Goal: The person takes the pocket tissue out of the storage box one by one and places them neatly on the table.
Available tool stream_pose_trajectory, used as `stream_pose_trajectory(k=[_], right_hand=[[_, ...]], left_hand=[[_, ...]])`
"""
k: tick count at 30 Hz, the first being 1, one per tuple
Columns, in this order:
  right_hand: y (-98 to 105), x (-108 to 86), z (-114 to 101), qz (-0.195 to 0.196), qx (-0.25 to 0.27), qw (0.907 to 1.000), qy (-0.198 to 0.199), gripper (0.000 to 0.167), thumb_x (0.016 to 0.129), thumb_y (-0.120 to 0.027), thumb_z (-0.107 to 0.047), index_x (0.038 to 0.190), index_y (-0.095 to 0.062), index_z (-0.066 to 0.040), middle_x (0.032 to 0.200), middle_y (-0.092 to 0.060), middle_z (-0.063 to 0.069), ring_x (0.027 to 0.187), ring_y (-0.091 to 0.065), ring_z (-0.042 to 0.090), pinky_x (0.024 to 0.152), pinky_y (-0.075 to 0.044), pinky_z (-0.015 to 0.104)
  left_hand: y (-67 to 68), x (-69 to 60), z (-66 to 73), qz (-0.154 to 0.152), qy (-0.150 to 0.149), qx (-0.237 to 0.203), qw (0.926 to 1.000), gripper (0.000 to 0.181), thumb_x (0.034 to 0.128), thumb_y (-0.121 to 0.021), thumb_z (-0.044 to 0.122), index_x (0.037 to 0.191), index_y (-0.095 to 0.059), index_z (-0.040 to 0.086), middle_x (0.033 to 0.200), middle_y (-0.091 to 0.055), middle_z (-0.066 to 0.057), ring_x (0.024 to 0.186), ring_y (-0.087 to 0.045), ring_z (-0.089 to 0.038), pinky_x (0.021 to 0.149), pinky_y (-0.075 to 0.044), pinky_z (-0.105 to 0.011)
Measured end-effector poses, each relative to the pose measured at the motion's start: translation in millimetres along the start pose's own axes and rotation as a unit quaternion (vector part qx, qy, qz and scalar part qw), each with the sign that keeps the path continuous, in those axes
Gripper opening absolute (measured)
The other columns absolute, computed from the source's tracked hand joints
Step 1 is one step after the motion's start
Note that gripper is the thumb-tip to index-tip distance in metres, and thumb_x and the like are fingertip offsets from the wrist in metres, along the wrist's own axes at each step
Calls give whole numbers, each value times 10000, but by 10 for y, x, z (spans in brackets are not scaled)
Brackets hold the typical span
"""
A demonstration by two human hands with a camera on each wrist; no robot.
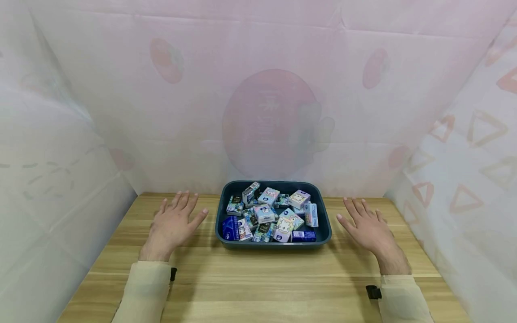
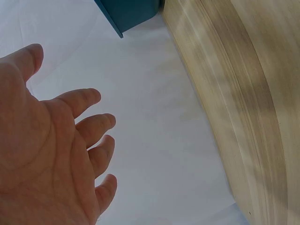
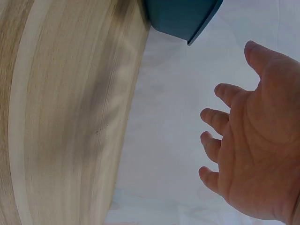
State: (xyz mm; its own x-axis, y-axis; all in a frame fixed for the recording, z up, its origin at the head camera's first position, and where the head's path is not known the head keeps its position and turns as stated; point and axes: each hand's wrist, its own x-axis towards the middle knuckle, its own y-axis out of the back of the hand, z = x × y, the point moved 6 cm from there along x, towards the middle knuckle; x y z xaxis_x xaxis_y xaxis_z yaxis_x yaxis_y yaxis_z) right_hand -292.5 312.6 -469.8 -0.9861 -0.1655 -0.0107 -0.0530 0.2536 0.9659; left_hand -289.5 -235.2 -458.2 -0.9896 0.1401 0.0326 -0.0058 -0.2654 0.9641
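A dark teal plastic tray [image 1: 271,246] stands at the back middle of the table, filled with a loose heap of small tissue packs [image 1: 264,214]. Some packs show pastel cartoon prints, others a dark floral pattern, and a few are deep blue, such as the blue pack [image 1: 231,228] at the left. To the left of the tray hovers my left hand [image 1: 171,226], palm down, fingers spread, holding nothing. My right hand [image 1: 369,231] is held the same way right of the tray. Both wrist views show bare palms, with a corner of the tray [image 2: 133,14] apart from the fingers.
The wooden table [image 1: 266,287] reaches back to a pale printed cloth wall [image 1: 194,112]. Cloth also hangs along the left side [image 1: 48,193] and the right side [image 1: 464,179]. The tray's far edge stands close to the back cloth.
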Motion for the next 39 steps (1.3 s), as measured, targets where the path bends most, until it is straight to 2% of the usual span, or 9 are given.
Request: stream_pose_trajectory(k=[12,15,18,24,28,30,33,35,39], right_hand=[[5,0,8,6,14,10000,32,888,1236,-411,-660,1876,-248,-67,1927,-196,342,1790,-176,625,1393,-117,906],[9,-3,0,-3,44,10000,43,887,1234,-421,-658,1872,-260,-62,1925,-199,346,1787,-177,629,1390,-121,909],[10,-6,-8,-19,57,10000,60,895,1231,-433,-658,1873,-254,-61,1926,-195,345,1788,-175,630,1386,-128,913],[13,3,-49,27,-117,9998,174,888,1234,-437,-647,1869,-261,-52,1923,-224,338,1781,-216,624,1370,-231,902],[17,10,-64,83,-142,9996,242,867,1237,-451,-631,1863,-290,-53,1918,-250,333,1775,-240,622,1359,-263,903],[12,14,-70,70,-127,9996,258,861,1237,-458,-626,1861,-298,-55,1919,-255,327,1775,-244,620,1358,-264,905],[-2,19,-74,34,-113,9996,270,855,1236,-468,-621,1859,-307,-59,1921,-259,319,1776,-249,616,1359,-267,902],[-7,20,-74,30,-107,9996,272,851,1236,-473,-616,1858,-312,-58,1921,-264,315,1776,-253,613,1362,-271,898],[-5,16,-69,38,-109,9995,296,848,1235,-480,-611,1853,-324,-51,1920,-270,314,1771,-263,618,1360,-280,894]], left_hand=[[-10,-6,45,12,-12,10,10000,905,1222,-358,715,1866,-290,83,1949,-205,-271,1836,-159,-522,1481,-68,-777],[-10,10,111,236,-99,-5,9997,837,1237,-430,633,1845,-353,62,1919,-302,-283,1797,-280,-543,1449,-212,-797],[-47,40,212,379,-132,-326,9987,744,1245,-515,511,1820,-410,51,1870,-409,-295,1722,-420,-576,1388,-358,-801],[-214,101,411,174,21,-1169,9930,648,1226,-601,333,1780,-473,23,1771,-552,-317,1615,-573,-572,1330,-483,-750],[-335,148,478,102,143,-1440,9894,617,1203,-641,237,1763,-502,18,1702,-636,-304,1404,-770,-476,1159,-668,-629],[-391,163,483,81,264,-1530,9878,607,1190,-657,204,1754,-520,25,1656,-676,-303,1255,-830,-397,996,-738,-528],[-438,175,472,73,489,-1645,9851,598,1173,-677,178,1740,-549,40,1547,-751,-300,1067,-826,-287,772,-713,-378],[-456,178,463,55,610,-1795,9819,599,1168,-677,161,1740,-550,39,1470,-785,-294,930,-810,-238,675,-666,-325],[-460,169,446,-39,751,-2054,9758,597,1176,-658,138,1750,-534,30,1432,-782,-301,717,-759,-188,588,-626,-289]])
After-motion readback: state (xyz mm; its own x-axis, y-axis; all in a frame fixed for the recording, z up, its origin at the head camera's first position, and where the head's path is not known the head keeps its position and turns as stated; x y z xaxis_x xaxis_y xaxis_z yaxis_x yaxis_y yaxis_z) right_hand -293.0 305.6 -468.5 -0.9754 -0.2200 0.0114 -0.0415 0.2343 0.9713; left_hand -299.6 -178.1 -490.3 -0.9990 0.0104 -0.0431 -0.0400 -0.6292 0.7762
